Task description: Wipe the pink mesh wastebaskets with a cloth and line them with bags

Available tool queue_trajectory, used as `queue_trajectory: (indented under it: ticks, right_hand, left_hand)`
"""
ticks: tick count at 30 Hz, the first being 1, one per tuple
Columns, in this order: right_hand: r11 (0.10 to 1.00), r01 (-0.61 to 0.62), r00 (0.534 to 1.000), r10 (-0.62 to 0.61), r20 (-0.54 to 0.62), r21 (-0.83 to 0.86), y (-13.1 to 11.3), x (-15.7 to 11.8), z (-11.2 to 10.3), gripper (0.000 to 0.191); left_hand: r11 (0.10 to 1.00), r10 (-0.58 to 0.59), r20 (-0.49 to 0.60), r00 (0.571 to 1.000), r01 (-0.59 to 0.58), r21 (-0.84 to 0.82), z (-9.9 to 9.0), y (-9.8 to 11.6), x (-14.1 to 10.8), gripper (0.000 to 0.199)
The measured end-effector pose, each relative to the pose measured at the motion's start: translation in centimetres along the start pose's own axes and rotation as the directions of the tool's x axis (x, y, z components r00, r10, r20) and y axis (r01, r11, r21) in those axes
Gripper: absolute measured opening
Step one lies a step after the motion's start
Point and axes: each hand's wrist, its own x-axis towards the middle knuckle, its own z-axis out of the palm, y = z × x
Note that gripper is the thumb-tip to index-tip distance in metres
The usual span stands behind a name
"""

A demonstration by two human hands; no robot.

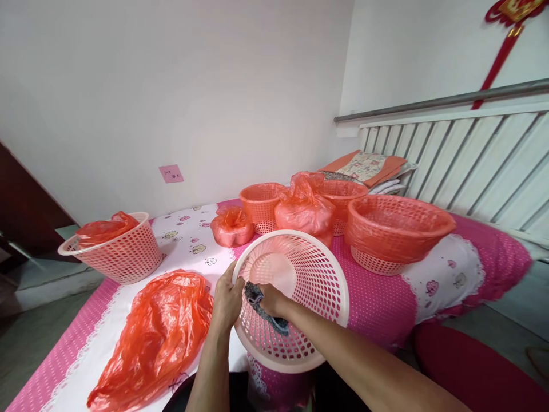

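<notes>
A pale pink plastic basket [317, 269] with a perforated wall is tilted so that its open mouth faces me. My left hand [228, 294] grips its rim on the left side, thumb over the edge. Inside the mouth, my right hand [270, 300] is closed on a dark grey cloth [274, 323], which lies against the inner wall near the left rim. Part of the cloth is hidden under my fingers. Left of the basket, a crumpled red plastic bag [158, 337] lies flat on the bed cover.
Several baskets lined with red bags, such as the wide one [397, 229], stand behind and right. Tied red bags [304, 212] sit among them. At left is another basket [128, 257] holding a red bag. The bed [377, 309] ends near a dark red stool [476, 366].
</notes>
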Motion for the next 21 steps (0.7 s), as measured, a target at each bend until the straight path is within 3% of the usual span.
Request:
queue_trajectory:
  ticks: [4, 7, 13, 18, 21]
  right_hand:
    - [0.993, -0.033, 0.996, 0.023, 0.08, 0.116, -1.7, -2.3, -0.5, 0.015]
    - [0.972, -0.059, 0.993, 0.033, 0.117, 0.229, -3.0, -4.3, -0.7, 0.022]
    - [0.792, -0.182, 0.973, 0.058, 0.225, 0.583, -4.6, -7.6, -0.8, 0.024]
    - [0.748, -0.136, 0.977, -0.007, 0.212, 0.649, -4.6, -8.8, -0.7, 0.02]
    - [0.769, -0.193, 0.933, -0.049, 0.357, 0.609, -4.0, -9.9, -1.9, 0.018]
  left_hand:
    - [0.997, 0.006, -0.027, 1.0, -0.004, 0.074, -0.4, -0.2, 0.1, 0.049]
    - [0.999, -0.001, -0.006, 1.0, 0.001, 0.032, -0.6, -0.3, 0.2, 0.048]
    - [0.999, 0.023, 0.02, 1.0, -0.024, 0.034, -0.8, -0.4, 0.3, 0.042]
    - [0.999, 0.04, 0.045, 0.998, -0.042, 0.03, -1.1, -0.5, 0.2, 0.04]
    - [0.999, 0.008, 0.043, 0.999, -0.01, 0.051, -1.0, -0.3, 0.2, 0.038]
